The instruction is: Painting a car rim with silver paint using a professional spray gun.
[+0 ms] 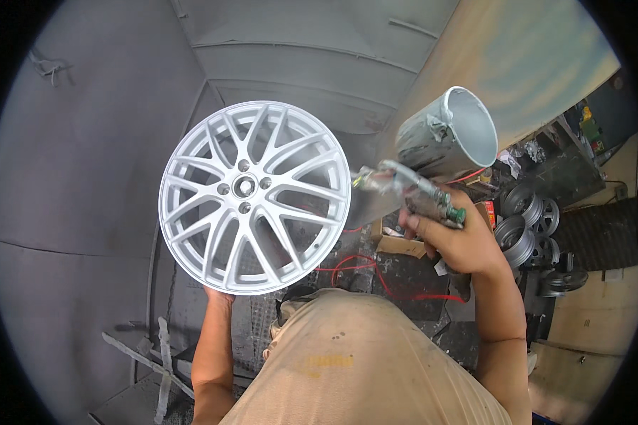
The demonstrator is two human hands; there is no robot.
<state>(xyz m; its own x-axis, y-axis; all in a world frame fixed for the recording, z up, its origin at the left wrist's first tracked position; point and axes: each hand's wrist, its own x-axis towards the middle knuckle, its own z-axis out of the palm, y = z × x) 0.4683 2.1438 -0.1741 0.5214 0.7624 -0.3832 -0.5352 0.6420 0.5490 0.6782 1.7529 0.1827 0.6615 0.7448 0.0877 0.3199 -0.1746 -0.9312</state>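
Note:
A silvery-white alloy wheel [252, 227] with many branching spokes faces me at the left of centre. Below its lower edge shows part of my left hand [220, 294]; the fingers go behind the wheel and are hidden, and the hand appears to hold it up. My right hand [450, 237] is closed round the handle of a paint spray gun [422, 191], to the right of the wheel. The gun's nozzle points at the wheel's right edge without touching it, and a faint mist hangs there. On top of the gun sits a large grey, paint-smeared cup [436, 138], tilted.
A red hose [383, 280] loops across the dark floor. Several more wheels [514, 241] are piled at the right, beside a cardboard box [402, 244]. Grey panels [85, 163] enclose the left and back. A paint-crusted metal cross stand [164, 368] is low at the left.

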